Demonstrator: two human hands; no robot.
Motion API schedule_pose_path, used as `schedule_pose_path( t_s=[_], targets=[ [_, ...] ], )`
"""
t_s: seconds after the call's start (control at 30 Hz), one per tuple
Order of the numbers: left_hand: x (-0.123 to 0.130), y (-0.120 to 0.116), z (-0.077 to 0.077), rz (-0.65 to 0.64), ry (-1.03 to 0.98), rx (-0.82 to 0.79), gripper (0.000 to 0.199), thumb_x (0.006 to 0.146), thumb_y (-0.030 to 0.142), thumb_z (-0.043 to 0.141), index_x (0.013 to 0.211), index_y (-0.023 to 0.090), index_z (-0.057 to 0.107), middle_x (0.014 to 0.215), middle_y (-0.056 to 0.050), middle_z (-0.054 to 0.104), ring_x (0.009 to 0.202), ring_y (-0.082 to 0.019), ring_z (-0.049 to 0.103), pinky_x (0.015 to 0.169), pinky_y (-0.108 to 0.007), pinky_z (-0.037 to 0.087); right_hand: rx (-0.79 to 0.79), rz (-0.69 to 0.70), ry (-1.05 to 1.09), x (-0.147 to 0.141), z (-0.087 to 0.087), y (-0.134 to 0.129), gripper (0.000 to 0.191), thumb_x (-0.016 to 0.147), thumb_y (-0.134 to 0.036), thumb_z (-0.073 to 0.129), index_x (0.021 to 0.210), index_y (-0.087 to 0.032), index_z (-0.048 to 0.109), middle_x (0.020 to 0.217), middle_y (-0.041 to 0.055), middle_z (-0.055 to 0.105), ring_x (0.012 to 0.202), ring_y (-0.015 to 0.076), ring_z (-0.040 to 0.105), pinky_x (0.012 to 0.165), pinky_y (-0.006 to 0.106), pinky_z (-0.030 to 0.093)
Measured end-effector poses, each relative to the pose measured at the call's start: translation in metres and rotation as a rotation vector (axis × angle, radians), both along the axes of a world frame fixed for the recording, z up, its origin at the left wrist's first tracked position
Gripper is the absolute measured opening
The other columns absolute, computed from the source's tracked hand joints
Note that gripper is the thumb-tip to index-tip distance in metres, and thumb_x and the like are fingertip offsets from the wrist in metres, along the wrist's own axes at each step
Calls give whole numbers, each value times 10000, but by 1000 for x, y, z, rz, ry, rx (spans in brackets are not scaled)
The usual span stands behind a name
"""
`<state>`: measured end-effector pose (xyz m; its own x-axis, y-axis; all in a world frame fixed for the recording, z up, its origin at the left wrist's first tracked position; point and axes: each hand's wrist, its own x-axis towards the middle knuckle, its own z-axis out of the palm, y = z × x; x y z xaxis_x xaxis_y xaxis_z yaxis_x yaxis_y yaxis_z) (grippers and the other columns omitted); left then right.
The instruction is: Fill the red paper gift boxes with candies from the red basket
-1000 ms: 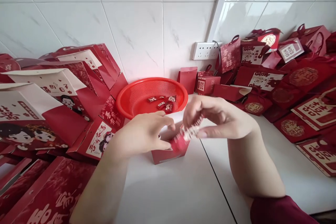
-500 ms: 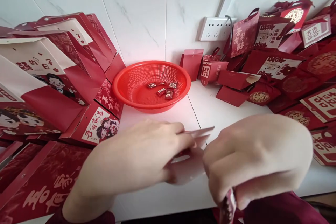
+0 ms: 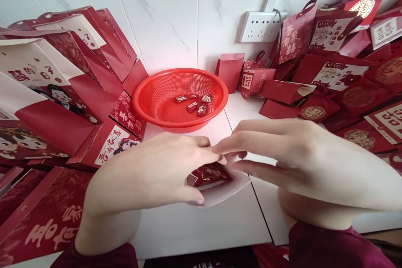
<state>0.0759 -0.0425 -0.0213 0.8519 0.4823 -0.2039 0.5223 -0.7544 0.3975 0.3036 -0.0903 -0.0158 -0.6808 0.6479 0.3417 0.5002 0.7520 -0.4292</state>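
Observation:
My left hand [image 3: 150,171] grips a small paper gift box [image 3: 224,192] low over the white surface, thumb along the near side and fingers at the far side. The box's top gapes. Inside lies a shiny dark red wrapped packet [image 3: 212,174]. My right hand [image 3: 285,150] comes in from the right, its fingers stretched over the box's right flap, which seems to lie between them. The right fingertips nearly touch the left ones. Behind my hands stands a red plastic basket [image 3: 180,124] with several small wrapped candies [image 3: 202,109] at its bottom.
Large red and white gift bags [image 3: 53,104] crowd the left side. Piled red gift boxes [image 3: 336,75] and bags fill the right. A small red box [image 3: 230,73] stands behind the basket's right rim. A power strip [image 3: 262,27] hangs on the tiled wall.
My right hand has moved up and left from near the table's edge to the box. The wrapped packet it held is out of its fingers; a similar packet shows inside the box.

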Motion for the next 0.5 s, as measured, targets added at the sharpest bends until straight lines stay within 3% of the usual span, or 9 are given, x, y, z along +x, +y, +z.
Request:
schedule_pose_path(
  t_s=[0.23, 0.4, 0.5],
  targets=[
    [3, -5, 6, -113, 37, 77, 409, 773, 382, 759, 1158, 361, 623, 1086, 32, 652, 883, -185, 633, 698, -269, 407, 60, -38, -52, 16, 2, -4, 173, 958, -267, 553, 1096, -235, 652, 993, 26, 707, 828, 173, 679, 669, 264, 520],
    [1, -6, 8, -99, 18, 61, 475, 797, 337, 738, 1247, 388, 591, 1181, 49, 655, 976, -185, 636, 755, -257, 425, 123, -117, -28, 18, 4, -1, 151, 944, -276, 564, 1057, -249, 661, 980, 23, 710, 869, 201, 683, 722, 297, 536],
    [-4, -2, 11, -58, 2, 52, 370, 879, 295, 625, 1236, 388, 606, 1142, 55, 672, 972, -170, 637, 774, -245, 423, 133, -148, 27, 18, 4, 5, 143, 936, -289, 579, 1036, -246, 671, 979, 36, 709, 869, 213, 682, 721, 318, 545]
  ],
)
